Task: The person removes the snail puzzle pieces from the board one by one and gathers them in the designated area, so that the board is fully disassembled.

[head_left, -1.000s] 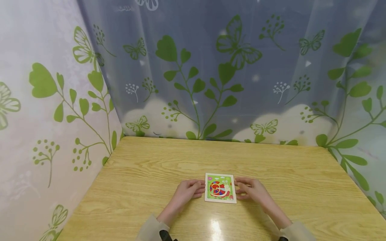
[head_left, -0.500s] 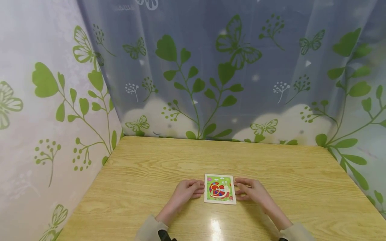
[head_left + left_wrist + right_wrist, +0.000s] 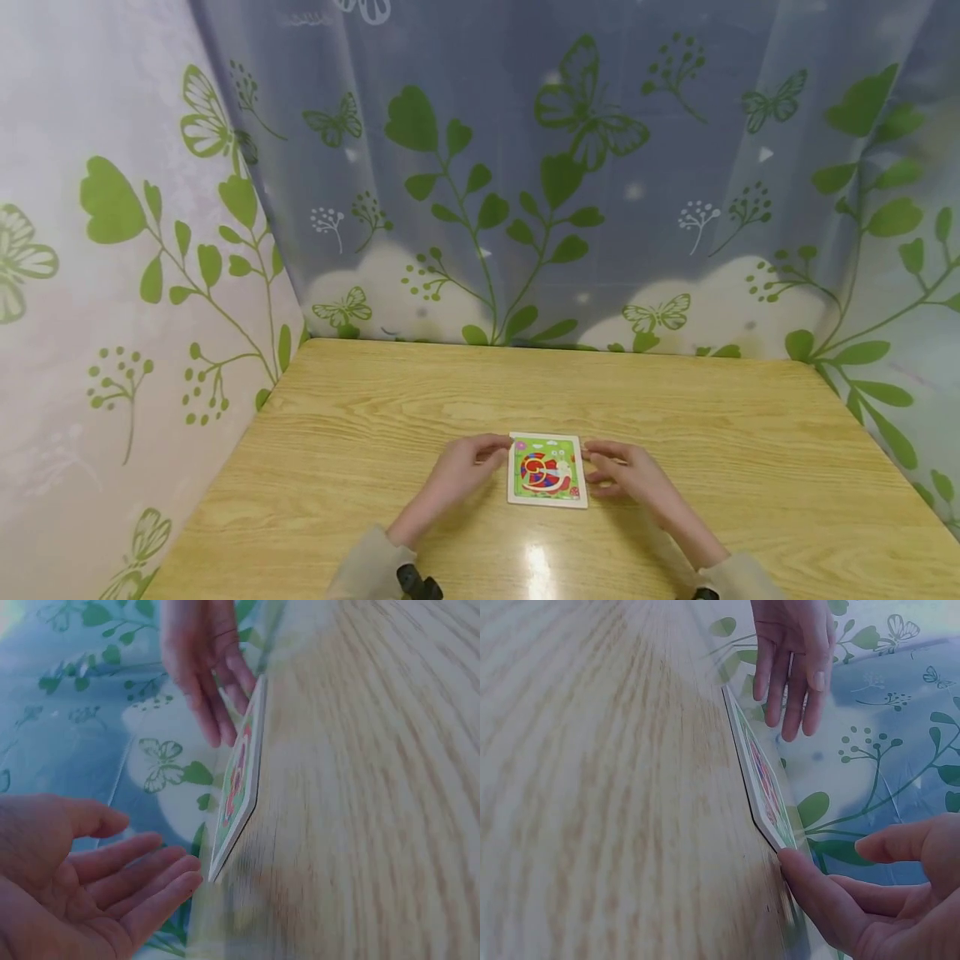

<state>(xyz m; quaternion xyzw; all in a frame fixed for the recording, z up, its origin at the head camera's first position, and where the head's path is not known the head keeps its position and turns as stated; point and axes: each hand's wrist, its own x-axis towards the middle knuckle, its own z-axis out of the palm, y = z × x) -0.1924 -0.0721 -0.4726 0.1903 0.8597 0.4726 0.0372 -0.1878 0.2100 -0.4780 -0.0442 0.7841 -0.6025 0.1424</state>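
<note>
A square puzzle board (image 3: pixel 547 500) with a pale rim lies flat on the wooden table, bearing a snail with a red and blue shell on green. To its left is my left hand (image 3: pixel 463 467), fingers extended toward the board's far left corner; the left wrist view shows the palm and straight, slightly spread fingers (image 3: pixel 154 896) with nothing in them. My right hand (image 3: pixel 628 473) lies along the right side, fingers relaxed. In the right wrist view a fingertip of the right hand (image 3: pixel 877 900) meets the board's corner, and the thumb stands off it.
The wood-grain table (image 3: pixel 375 400) reaches back to a blue curtain (image 3: pixel 480 192) printed with green leaves and butterflies. Similar pale printed cloth (image 3: pixel 165 317) hangs on the left, and more on the right. Light glares on the table near the front.
The board has shifted very slightly left and toward me since the first frame. My left hand has moved a little away from me, its fingers now higher by the board's far left corner.
</note>
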